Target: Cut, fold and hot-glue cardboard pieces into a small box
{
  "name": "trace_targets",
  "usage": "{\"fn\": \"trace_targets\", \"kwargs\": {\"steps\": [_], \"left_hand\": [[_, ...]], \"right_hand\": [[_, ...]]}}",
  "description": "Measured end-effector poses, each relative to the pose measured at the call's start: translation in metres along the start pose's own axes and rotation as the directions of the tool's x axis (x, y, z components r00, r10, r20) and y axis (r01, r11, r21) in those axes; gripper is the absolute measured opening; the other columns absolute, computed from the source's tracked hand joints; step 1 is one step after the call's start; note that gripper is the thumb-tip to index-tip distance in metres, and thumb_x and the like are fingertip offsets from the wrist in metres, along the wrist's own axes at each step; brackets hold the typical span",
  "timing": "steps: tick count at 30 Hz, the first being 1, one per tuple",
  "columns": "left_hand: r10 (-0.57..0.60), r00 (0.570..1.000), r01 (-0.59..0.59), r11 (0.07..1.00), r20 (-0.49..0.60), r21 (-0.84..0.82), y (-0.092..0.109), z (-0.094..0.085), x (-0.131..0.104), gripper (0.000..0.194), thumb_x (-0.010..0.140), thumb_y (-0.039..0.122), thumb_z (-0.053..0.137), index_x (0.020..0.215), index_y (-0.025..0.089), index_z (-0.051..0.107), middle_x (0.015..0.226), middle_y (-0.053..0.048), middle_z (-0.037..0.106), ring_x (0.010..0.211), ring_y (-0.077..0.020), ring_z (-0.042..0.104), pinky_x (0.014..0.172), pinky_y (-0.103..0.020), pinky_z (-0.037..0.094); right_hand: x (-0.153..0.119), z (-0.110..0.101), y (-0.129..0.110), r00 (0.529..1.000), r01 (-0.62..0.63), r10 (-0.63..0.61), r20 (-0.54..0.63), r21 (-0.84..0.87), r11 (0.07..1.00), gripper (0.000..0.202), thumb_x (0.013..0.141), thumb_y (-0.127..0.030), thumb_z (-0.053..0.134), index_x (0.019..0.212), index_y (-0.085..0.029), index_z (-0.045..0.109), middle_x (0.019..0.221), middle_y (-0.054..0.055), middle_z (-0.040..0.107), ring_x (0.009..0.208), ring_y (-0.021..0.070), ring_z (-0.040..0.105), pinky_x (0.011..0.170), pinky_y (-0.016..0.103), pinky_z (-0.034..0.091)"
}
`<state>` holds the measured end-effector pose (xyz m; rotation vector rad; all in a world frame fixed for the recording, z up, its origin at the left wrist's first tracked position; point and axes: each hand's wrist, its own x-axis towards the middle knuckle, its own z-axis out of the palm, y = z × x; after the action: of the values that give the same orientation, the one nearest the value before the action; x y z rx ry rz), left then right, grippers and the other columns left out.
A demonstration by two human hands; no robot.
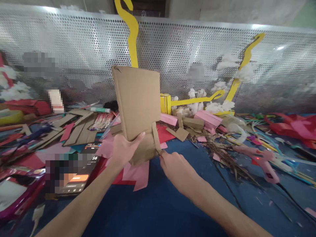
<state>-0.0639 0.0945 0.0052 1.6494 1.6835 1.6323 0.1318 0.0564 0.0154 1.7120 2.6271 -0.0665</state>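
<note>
A brown cardboard sheet (138,102) stands upright above the blue table top (158,204), tilted slightly to the left. My left hand (123,148) grips its lower edge, thumb across the front. A narrow cardboard strip (156,138) curls off the sheet's lower right side. My right hand (174,164) pinches the bottom end of that strip between fingertips. Pink paper (138,171) lies just under both hands.
A phone (79,174) with a lit screen lies at the left. Cardboard offcuts (79,130), pink boxes (207,120), dry twigs (222,148) and a pink glue gun (261,161) litter the table. A perforated metal screen (74,56) with yellow cut-outs (133,36) closes the back.
</note>
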Motion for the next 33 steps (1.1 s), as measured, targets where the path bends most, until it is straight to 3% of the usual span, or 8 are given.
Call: {"fn": "trace_targets", "kwargs": {"steps": [7,11,19,25,28,33], "left_hand": [[-0.005,0.999,0.005,1.0,-0.037,-0.017,0.006,-0.002,0.001,0.037,0.076,0.042,0.078,0.099,0.013,0.079,0.107,-0.014,0.08,0.107,-0.0344,0.074,0.087,-0.04,0.065],[-0.021,0.996,0.021,1.0,-0.087,0.007,0.009,-0.001,-0.001,0.04,0.075,0.044,0.08,0.1,0.013,0.079,0.107,-0.014,0.08,0.106,-0.0345,0.075,0.084,-0.039,0.065],[0.095,0.994,-0.093,0.994,0.049,-0.053,0.011,0.005,-0.012,0.028,0.081,0.041,0.076,0.095,0.017,0.08,0.101,-0.008,0.082,0.1,-0.0284,0.077,0.087,-0.035,0.063],[0.054,0.996,-0.051,0.998,0.066,-0.042,-0.004,0.01,-0.014,0.031,0.081,0.042,0.076,0.101,0.018,0.078,0.108,-0.01,0.081,0.105,-0.029,0.075,0.093,-0.037,0.061],[0.023,0.99,-0.021,1.0,0.14,-0.019,-0.013,0.014,-0.015,0.04,0.081,0.045,0.076,0.108,0.017,0.076,0.11,-0.012,0.08,0.109,-0.0314,0.074,0.096,-0.043,0.06],[0.01,0.979,-0.002,0.999,0.203,-0.039,-0.017,0.017,-0.018,0.038,0.082,0.044,0.074,0.109,0.017,0.075,0.114,-0.012,0.079,0.111,-0.0313,0.073,0.092,-0.042,0.063]], "right_hand": [[-0.001,-0.005,-0.002,1.0,-0.008,0.008,0.012,0.008,1.0,0.023,0.101,-0.009,0.045,0.108,-0.012,0.066,0.088,0.015,0.075,0.079,0.0282,0.075,0.062,0.031,0.046],[0.004,0.0,0.0,0.999,-0.048,0.049,-0.015,0.042,0.998,0.026,0.105,-0.014,0.041,0.11,-0.014,0.066,0.088,0.014,0.076,0.079,0.0271,0.076,0.06,0.03,0.043],[0.016,0.013,0.005,0.995,-0.073,0.079,-0.066,0.086,0.994,0.027,0.108,-0.023,0.038,0.111,-0.014,0.063,0.09,0.015,0.077,0.08,0.0266,0.077,0.062,0.029,0.042],[0.019,0.016,0.004,0.991,-0.099,0.106,-0.078,0.096,0.99,0.024,0.108,-0.025,0.04,0.121,-0.015,0.057,0.088,0.014,0.078,0.08,0.028,0.077,0.059,0.029,0.038],[0.018,0.018,0.006,0.989,-0.106,0.116,-0.09,0.108,0.988,0.023,0.107,-0.025,0.041,0.125,-0.015,0.051,0.086,0.013,0.078,0.079,0.0285,0.077,0.056,0.029,0.036],[0.018,0.022,0.011,0.993,-0.069,0.08,-0.089,0.119,0.99,0.017,0.107,-0.021,0.04,0.117,-0.016,0.052,0.093,0.012,0.078,0.082,0.0266,0.077,0.058,0.029,0.036]]}}
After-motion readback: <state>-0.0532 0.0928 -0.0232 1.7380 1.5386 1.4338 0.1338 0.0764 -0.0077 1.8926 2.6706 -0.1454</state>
